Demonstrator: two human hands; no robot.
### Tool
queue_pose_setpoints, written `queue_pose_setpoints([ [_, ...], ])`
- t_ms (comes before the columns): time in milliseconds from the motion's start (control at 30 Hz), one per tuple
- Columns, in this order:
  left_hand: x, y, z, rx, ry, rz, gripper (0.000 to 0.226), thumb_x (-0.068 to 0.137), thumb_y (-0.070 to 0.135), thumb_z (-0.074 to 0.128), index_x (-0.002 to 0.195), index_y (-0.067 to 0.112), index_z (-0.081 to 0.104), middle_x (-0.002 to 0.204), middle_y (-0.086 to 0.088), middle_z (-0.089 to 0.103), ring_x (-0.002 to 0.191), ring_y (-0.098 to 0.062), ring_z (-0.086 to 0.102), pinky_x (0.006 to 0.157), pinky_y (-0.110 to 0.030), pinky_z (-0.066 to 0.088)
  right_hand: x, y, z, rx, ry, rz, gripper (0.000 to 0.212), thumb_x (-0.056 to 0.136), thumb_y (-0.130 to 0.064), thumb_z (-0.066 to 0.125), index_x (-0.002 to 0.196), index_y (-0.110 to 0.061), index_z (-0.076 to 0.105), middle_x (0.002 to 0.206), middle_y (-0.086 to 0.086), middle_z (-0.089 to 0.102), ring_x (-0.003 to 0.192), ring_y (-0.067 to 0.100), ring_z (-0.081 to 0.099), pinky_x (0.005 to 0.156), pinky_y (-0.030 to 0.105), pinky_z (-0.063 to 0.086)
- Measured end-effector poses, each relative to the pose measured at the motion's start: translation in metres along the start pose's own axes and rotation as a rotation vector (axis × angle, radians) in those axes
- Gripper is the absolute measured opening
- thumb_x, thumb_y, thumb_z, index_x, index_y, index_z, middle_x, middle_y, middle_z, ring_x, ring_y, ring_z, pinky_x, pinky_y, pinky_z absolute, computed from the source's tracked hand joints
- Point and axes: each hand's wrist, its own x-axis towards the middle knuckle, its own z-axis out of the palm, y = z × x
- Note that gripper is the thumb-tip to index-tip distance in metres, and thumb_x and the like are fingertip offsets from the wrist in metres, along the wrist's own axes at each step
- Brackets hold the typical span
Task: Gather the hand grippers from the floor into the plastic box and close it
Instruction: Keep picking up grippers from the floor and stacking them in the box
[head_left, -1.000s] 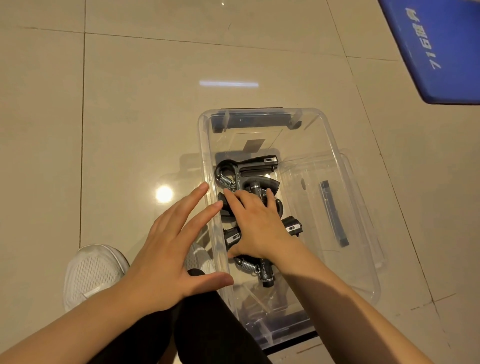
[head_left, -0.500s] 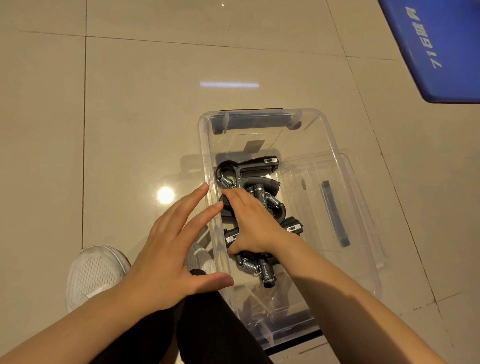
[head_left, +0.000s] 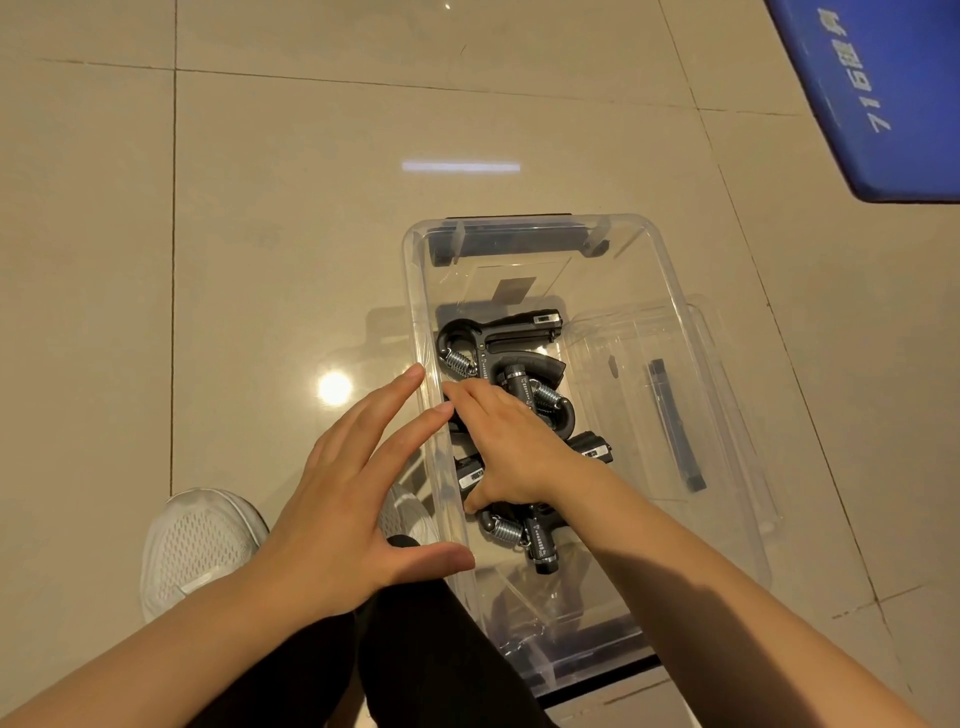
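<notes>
A clear plastic box (head_left: 670, 270) stands open on the tiled floor. Several black hand grippers (head_left: 498, 338) with steel springs lie piled in its left half. My right hand (head_left: 514, 447) reaches down into the box and lies over the middle of the pile, fingers bent over a hand gripper and thumb tucked at its near side. My left hand (head_left: 343, 499) is outside the box with straight spread fingers, its fingertips against the left wall and its thumb at the rim. The clear lid (head_left: 737, 395) lies against the box's right side.
A dark latch bar (head_left: 675, 426) shows on the lid. A blue mat (head_left: 883, 88) covers the floor at the top right. My white shoe (head_left: 197, 545) and black trouser leg (head_left: 415, 654) are close to the box's near left corner.
My right hand slid a little left and its fingers bent over the pile, uncovering a spring and handle at its right. The left hand stayed against the box wall.
</notes>
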Motion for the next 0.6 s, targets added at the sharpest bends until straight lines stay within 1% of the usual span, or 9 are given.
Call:
queue_pose_setpoints([
  [133, 0.0, 0.0, 0.0, -0.01, 0.002, 0.008, 0.094, 0.067, 0.081, 0.051, 0.145, 0.04, 0.021, 0.157, 0.014, 0.005, 0.142, -0.005, 0.009, 0.103, -0.035, 0.018, -0.003, 0.004, -0.011, 0.071, -0.08, 0.003, 0.129, 0.059, -0.042, 0.086, 0.151, -0.016, -0.001, 0.154, 0.002, 0.01, 0.142, 0.021, 0.01, 0.116, 0.032, 0.014],
  [200, 0.001, -0.001, -0.001, -0.002, 0.011, 0.02, 0.093, 0.067, 0.082, 0.051, 0.144, 0.038, 0.023, 0.156, 0.013, 0.007, 0.142, -0.007, 0.01, 0.104, -0.035, 0.018, -0.012, 0.003, -0.02, 0.081, -0.041, 0.022, 0.122, 0.065, -0.043, 0.082, 0.151, -0.019, -0.001, 0.156, 0.0, 0.006, 0.143, 0.017, 0.007, 0.114, 0.028, 0.011],
  [233, 0.001, -0.002, -0.001, 0.009, 0.017, 0.025, 0.092, 0.067, 0.082, 0.05, 0.144, 0.038, 0.024, 0.156, 0.013, 0.008, 0.142, -0.007, 0.011, 0.104, -0.035, 0.018, -0.019, 0.001, -0.024, 0.098, 0.015, 0.04, 0.114, 0.07, -0.043, 0.079, 0.151, -0.019, 0.003, 0.156, -0.001, 0.009, 0.142, 0.016, 0.009, 0.114, 0.026, 0.012],
  [300, 0.001, -0.003, -0.002, 0.036, 0.025, 0.035, 0.093, 0.066, 0.083, 0.049, 0.144, 0.038, 0.025, 0.156, 0.012, 0.01, 0.142, -0.009, 0.012, 0.105, -0.036, 0.017, -0.042, -0.003, -0.033, 0.203, 0.166, 0.096, 0.09, 0.078, -0.041, 0.072, 0.149, -0.022, 0.019, 0.15, -0.006, 0.021, 0.137, 0.011, 0.022, 0.112, 0.025, 0.024],
  [367, 0.002, -0.004, -0.003, 0.072, 0.03, 0.048, 0.093, 0.066, 0.084, 0.048, 0.143, 0.037, 0.026, 0.156, 0.01, 0.012, 0.142, -0.014, 0.014, 0.107, -0.042, 0.021, -0.075, -0.007, -0.037, 0.283, 0.245, 0.149, 0.067, 0.084, -0.047, 0.062, 0.142, -0.027, 0.036, 0.14, -0.013, 0.033, 0.129, 0.004, 0.033, 0.105, 0.021, 0.033],
  [433, 0.002, -0.006, -0.003, 0.126, 0.035, 0.077, 0.093, 0.067, 0.084, 0.048, 0.142, 0.033, 0.03, 0.155, 0.004, 0.018, 0.141, -0.02, 0.019, 0.107, -0.049, 0.025, -0.113, -0.014, -0.03, 0.279, 0.278, 0.212, 0.054, 0.085, -0.055, 0.047, 0.134, -0.032, 0.045, 0.131, -0.02, 0.04, 0.122, -0.003, 0.036, 0.1, 0.016, 0.033],
  [467, 0.003, -0.007, -0.003, 0.154, 0.037, 0.095, 0.092, 0.068, 0.083, 0.047, 0.142, 0.03, 0.031, 0.154, 0.001, 0.021, 0.141, -0.022, 0.022, 0.107, -0.052, 0.026, -0.129, -0.02, -0.022, 0.286, 0.323, 0.243, 0.05, 0.087, -0.056, 0.042, 0.13, -0.032, 0.049, 0.127, -0.021, 0.045, 0.119, -0.003, 0.04, 0.098, 0.018, 0.036],
  [533, 0.004, -0.007, -0.004, 0.203, 0.045, 0.131, 0.087, 0.073, 0.08, 0.046, 0.14, 0.025, 0.034, 0.151, -0.004, 0.026, 0.138, -0.026, 0.027, 0.106, -0.052, 0.028, -0.148, -0.033, -0.003, 0.229, 0.478, 0.298, 0.042, 0.09, -0.052, 0.04, 0.119, -0.027, 0.058, 0.114, -0.014, 0.059, 0.107, 0.003, 0.054, 0.089, 0.02, 0.042],
  [600, 0.006, -0.008, -0.006, 0.244, 0.079, 0.165, 0.076, 0.08, 0.074, 0.043, 0.137, 0.023, 0.039, 0.147, -0.006, 0.031, 0.135, -0.028, 0.032, 0.104, -0.048, 0.029, -0.151, -0.041, 0.01, 0.092, 0.618, 0.367, 0.037, 0.091, -0.044, 0.042, 0.108, -0.021, 0.064, 0.099, -0.007, 0.067, 0.09, 0.009, 0.061, 0.079, 0.016, 0.04],
])
